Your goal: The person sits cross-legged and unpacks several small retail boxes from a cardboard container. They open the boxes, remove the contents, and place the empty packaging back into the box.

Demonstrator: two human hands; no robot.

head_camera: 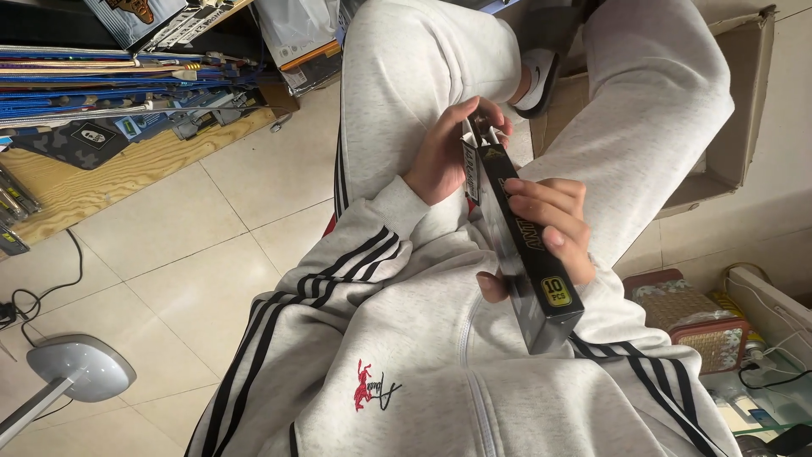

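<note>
Over on the far left, a stack of flat boards [101,80] lies on a wooden pallet [110,173], and nearer, low on the left, a grey lamp base [80,368] sits on the tiled floor [194,254] with a black cable beside it. Into the middle now: the person sits in a grey striped tracksuit, knees up, and the left hand [444,152] is curled around the far end of a long black box [524,245], fingers closed on its opened flap. The box lies slanted across the lap, between the two hands. Just right of it, the right hand [550,233] is clamped on the box's middle, fingers wrapped over the top, thumb underneath. Further right, a cardboard carton [744,110] stands behind the knee, and a woven basket [702,326] sits near the bottom right.
</note>
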